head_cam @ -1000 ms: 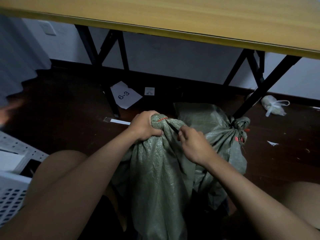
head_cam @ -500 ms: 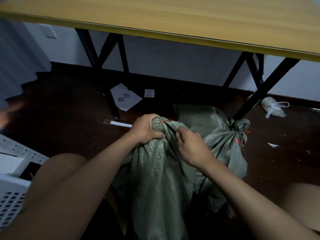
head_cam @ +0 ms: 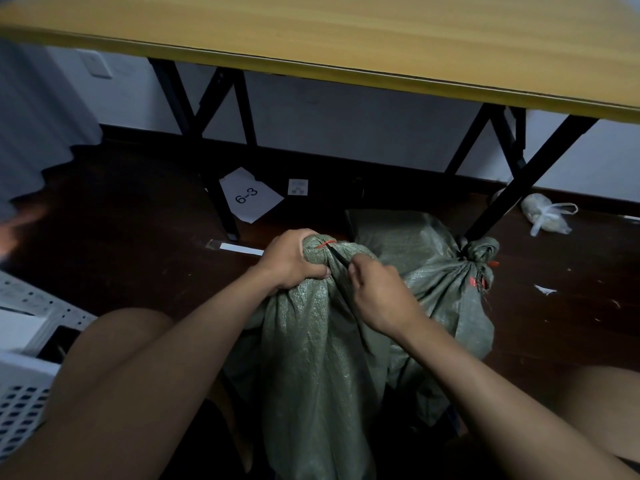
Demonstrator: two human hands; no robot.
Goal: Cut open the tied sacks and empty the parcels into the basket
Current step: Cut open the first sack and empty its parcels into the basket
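Note:
A grey-green woven sack (head_cam: 318,358) stands between my knees, its neck bunched and bound with a red tie (head_cam: 325,243). My left hand (head_cam: 294,261) grips the bunched neck just below the tie. My right hand (head_cam: 377,292) holds a thin dark blade (head_cam: 337,257) whose tip points up-left at the red tie. A second tied sack (head_cam: 440,271) with a knotted top (head_cam: 479,251) lies behind on the right. The white perforated basket (head_cam: 24,400) sits at the lower left edge.
A yellow-topped folding table (head_cam: 346,46) with black legs (head_cam: 225,202) spans the view above. On the dark floor lie a paper marked 6-3 (head_cam: 249,195), a white strip (head_cam: 242,250), and a small white plastic bag (head_cam: 543,216) at the right.
My right hand has shifted slightly toward the neck of the sack, bringing the blade closer to the red tie. The left hand keeps its grip.

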